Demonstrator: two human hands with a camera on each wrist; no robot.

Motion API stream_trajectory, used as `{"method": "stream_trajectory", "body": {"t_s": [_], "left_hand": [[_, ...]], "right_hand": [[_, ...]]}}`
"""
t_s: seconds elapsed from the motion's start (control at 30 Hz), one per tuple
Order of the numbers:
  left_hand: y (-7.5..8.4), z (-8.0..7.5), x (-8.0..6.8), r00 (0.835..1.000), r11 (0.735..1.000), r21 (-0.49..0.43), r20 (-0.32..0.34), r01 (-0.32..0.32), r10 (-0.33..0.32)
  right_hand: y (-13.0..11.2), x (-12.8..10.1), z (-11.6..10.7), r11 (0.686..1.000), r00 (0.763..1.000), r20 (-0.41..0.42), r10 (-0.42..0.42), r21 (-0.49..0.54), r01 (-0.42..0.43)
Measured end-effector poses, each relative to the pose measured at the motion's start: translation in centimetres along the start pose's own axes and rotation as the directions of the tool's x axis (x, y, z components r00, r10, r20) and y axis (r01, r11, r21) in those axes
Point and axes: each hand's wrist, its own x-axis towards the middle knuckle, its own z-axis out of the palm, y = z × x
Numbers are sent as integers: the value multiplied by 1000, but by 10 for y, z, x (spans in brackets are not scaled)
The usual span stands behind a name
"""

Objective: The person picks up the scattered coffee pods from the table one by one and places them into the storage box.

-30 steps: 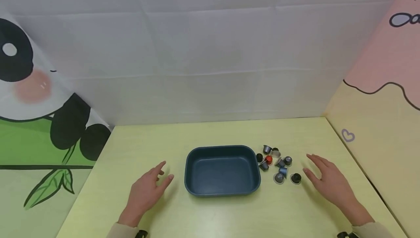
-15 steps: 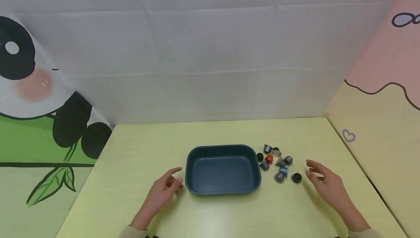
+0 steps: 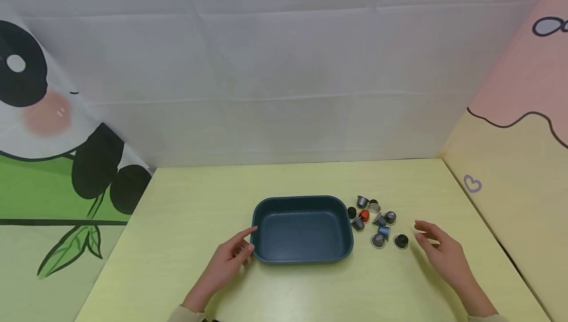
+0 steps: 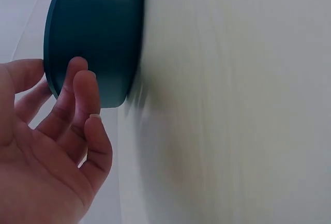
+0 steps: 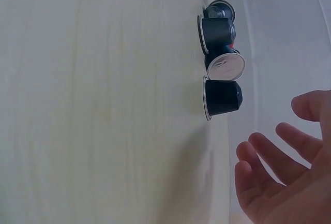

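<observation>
Hands beside tray and capsules
Left hand [image 3: 226,263], fingers relaxed, touches the blue tray [image 3: 301,258]; right hand [image 3: 441,253], fingers spread, hovers just beside the black capsule [image 3: 401,241].

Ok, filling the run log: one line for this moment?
left hand: open, fingers at tray corner | right hand: open, beside black capsule | capsules: on table | tray: empty
</observation>
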Motion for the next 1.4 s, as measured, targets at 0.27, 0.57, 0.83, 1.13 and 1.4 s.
{"method": "stream_trajectory", "body": {"t_s": [0.27, 0.57, 0.83, 1.13, 1.4], "left_hand": [[3, 4, 1, 998, 999, -25, 53, 35, -33], [5, 8, 5, 990, 994, -60, 116, 92, -85], [1, 8, 5, 978, 983, -146, 190, 112, -83], [0, 9, 6, 976, 977, -182, 205, 113, -75], [2, 10, 5, 975, 975, -181, 205, 130, -92]], "right_hand": [[1, -1, 1, 999, 999, -1, 36, 21, -36], [3, -1, 6, 989, 996, 58, 73, 126, -80], [12, 0, 12, 956, 993, 118, 27, 287, -60], [12, 2, 20, 949, 982, 172, 74, 291, -122], [14, 4, 23, 948, 971, 209, 112, 271, -168]]}}
